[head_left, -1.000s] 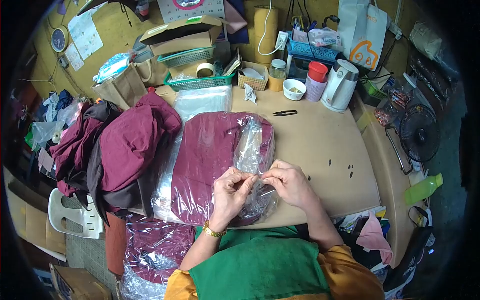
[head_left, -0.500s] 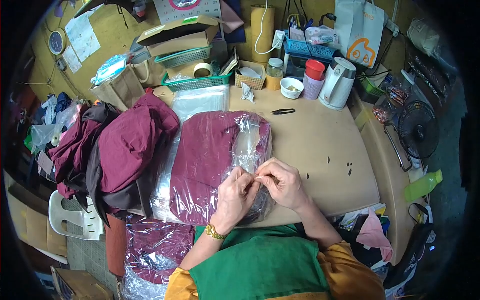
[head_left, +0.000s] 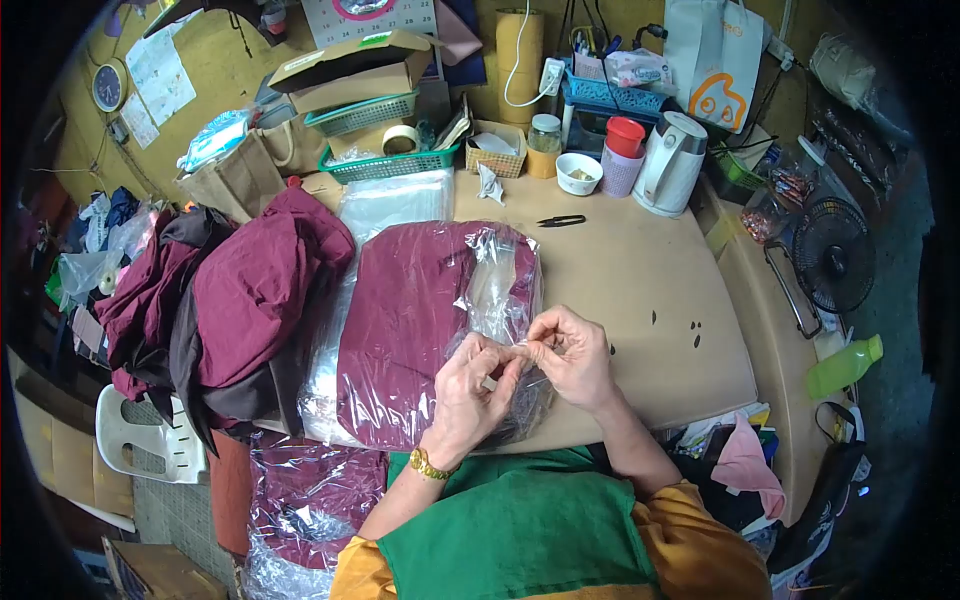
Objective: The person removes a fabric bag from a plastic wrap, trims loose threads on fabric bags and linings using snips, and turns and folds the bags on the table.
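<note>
A folded maroon garment in a clear plastic bag (head_left: 400, 320) lies on the brown table. Over the bag's lower right part, my left hand (head_left: 472, 392) is closed in a pinch, with a gold watch on its wrist. Close beside it, my right hand (head_left: 573, 362) also pinches, thumb against forefinger. Their fingertips almost meet above the crumpled plastic; what lies between them is too small to make out. Under the bag is a stack of clear plastic bags (head_left: 398, 203). Loose maroon and black garments (head_left: 262, 285) are heaped to the left.
Black thread snips (head_left: 562, 221) lie beyond the bag. Along the back stand a white kettle (head_left: 672, 165), a lidded red cup (head_left: 624, 150), a white bowl (head_left: 579, 174), a jar and a green basket (head_left: 390, 165). Another bagged maroon garment (head_left: 315, 495) is below the table's front edge.
My right hand has shifted slightly, its fingertips now a little farther from my left hand's. Both hands stay pinched. The view has drifted slightly.
</note>
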Tool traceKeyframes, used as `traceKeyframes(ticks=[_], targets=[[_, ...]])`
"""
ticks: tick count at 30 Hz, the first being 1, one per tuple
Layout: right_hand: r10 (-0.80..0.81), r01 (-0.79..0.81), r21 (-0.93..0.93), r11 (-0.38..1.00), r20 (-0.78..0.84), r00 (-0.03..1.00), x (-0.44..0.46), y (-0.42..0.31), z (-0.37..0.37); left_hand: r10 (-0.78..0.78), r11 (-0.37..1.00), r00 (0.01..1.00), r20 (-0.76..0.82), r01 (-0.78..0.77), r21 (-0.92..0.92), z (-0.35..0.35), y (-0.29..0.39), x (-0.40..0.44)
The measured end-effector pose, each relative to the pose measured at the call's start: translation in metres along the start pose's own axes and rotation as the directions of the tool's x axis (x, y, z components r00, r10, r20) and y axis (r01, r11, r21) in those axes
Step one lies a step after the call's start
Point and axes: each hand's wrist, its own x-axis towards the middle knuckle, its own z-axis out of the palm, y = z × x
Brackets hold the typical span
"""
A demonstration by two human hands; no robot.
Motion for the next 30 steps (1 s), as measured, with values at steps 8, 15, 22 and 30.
traceKeyframes(ticks=[8, 15, 22, 30], targets=[[-0.274, 0.299, -0.286, 0.910, 0.127, 0.953, -0.001, -0.005, -0.007, -0.097, 0.991, 0.995, 0.002, 0.097, -0.093, -0.002, -0.008, -0.003], [-0.372, 0.371, -0.364, 0.854, 0.070, 0.925, -0.003, -0.001, -0.010, -0.032, 0.996, 0.999, 0.034, 0.035, -0.079, -0.005, 0.003, 0.001], [-0.400, 0.384, -0.479, 0.789, 0.072, 0.914, -0.002, -0.006, -0.007, -0.079, 0.992, 0.996, -0.038, 0.075, -0.101, 0.002, 0.000, -0.006], [0.278, -0.506, 0.470, 0.723, 0.472, 0.836, 0.003, 0.020, -0.030, 0.144, 0.987, 0.987, -0.079, -0.149, -0.064, 0.002, -0.005, -0.004]])
